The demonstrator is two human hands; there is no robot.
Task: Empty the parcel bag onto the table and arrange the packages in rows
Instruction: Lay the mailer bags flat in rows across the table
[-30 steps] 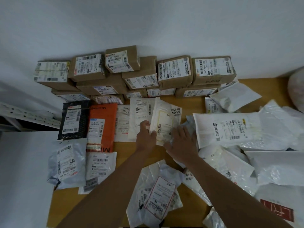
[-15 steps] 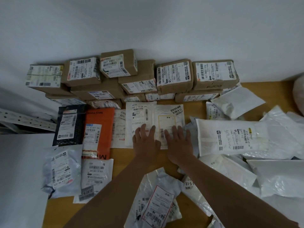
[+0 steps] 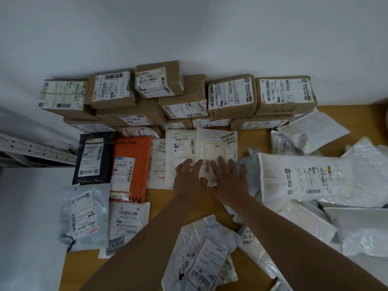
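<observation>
Both hands lie flat with fingers spread on flat white packages in the middle of the wooden table (image 3: 331,111). My left hand (image 3: 189,177) presses on a white envelope (image 3: 180,143). My right hand (image 3: 228,177) rests on a clear-white pouch with a yellow frame (image 3: 216,143) that overlaps that envelope. To their left lie an orange package (image 3: 134,152) and a black package (image 3: 92,156) in a row. Brown cardboard boxes (image 3: 231,95) are stacked in rows against the wall.
A loose heap of white and silver mailers (image 3: 310,177) covers the right side. Grey bags (image 3: 86,217) and a white one (image 3: 126,219) sit at the front left, a crumpled mailer (image 3: 205,255) lies between my forearms. A white perforated shelf (image 3: 31,148) is left of the table.
My hands let go of the yellow-framed pouch, laid it flat beside the white envelope, and now press on it with open palms. The view shifted slightly down.
</observation>
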